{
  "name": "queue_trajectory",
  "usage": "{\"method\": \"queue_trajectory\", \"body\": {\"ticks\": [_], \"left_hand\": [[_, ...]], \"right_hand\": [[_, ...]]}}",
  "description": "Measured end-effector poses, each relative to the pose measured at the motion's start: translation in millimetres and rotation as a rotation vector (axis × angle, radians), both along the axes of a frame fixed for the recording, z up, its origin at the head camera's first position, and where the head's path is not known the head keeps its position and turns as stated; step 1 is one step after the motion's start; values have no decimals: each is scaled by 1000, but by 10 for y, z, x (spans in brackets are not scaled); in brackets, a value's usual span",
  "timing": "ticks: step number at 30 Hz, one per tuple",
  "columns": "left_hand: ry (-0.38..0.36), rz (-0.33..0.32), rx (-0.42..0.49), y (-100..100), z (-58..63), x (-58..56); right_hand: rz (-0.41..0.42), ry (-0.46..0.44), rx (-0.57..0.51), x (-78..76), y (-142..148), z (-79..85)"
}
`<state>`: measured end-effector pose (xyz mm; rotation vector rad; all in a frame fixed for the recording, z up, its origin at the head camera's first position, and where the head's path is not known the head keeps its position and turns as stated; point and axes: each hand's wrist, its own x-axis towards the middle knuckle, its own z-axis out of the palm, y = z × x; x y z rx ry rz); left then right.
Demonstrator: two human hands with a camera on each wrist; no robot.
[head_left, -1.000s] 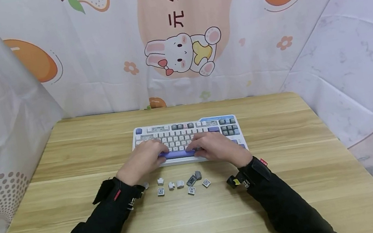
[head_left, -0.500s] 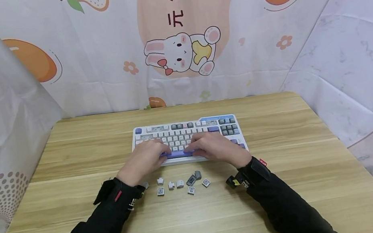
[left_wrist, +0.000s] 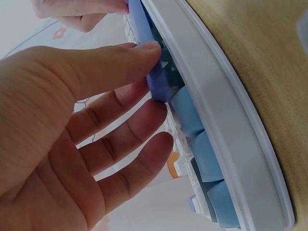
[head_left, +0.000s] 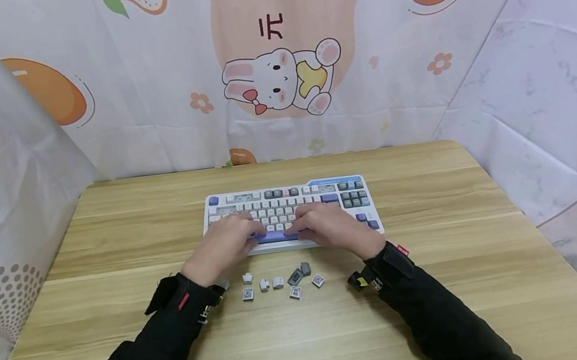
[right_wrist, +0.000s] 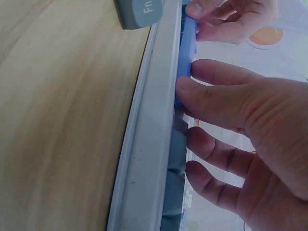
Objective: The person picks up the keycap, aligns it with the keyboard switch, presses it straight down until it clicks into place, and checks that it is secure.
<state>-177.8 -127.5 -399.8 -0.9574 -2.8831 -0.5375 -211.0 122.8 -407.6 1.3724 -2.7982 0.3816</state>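
Note:
A white keyboard [head_left: 290, 245] lies on the wooden table with its long purple spacebar [head_left: 277, 236] along the front row. My left hand [head_left: 224, 244] pinches the spacebar's left part between thumb and index finger. In the left wrist view, a dark gap shows under that end of the spacebar [left_wrist: 158, 85], beside several blue-grey keycaps [left_wrist: 207, 156]. My right hand [head_left: 332, 228] pinches the bar's right part, thumb on the front side, as the right wrist view shows. The other fingers of both hands spread over neighbouring keys and hide part of them.
Several loose keycaps lie in front of the keyboard, among them a dark grey one [head_left: 295, 277] and a pale one [head_left: 248, 294]. A keycap marked Fn [right_wrist: 138, 13] is near the keyboard's front edge. A printed curtain [head_left: 155, 125] hangs behind the table.
Both hands keep their pinch on the spacebar. Their fingertips have crept slightly toward each other along it. The loose keycaps stay where they were.

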Motion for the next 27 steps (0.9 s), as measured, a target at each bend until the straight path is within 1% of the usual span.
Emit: {"method": "queue_trajectory", "body": {"ticks": [8,14,19,27], "left_hand": [[5,-3,-7,2,-19,0],[-9,9,-5,8,-3,1],[0,-5,-18,-7,-19,-12],[-22,-17,-30,-28,-40,-42]], "right_hand": [[17,25,42,4,-2,9],[19,30,42,12,-4,10],[43,60,66,23,-11,-4],[25,35,71,37,-30,-13]]}}
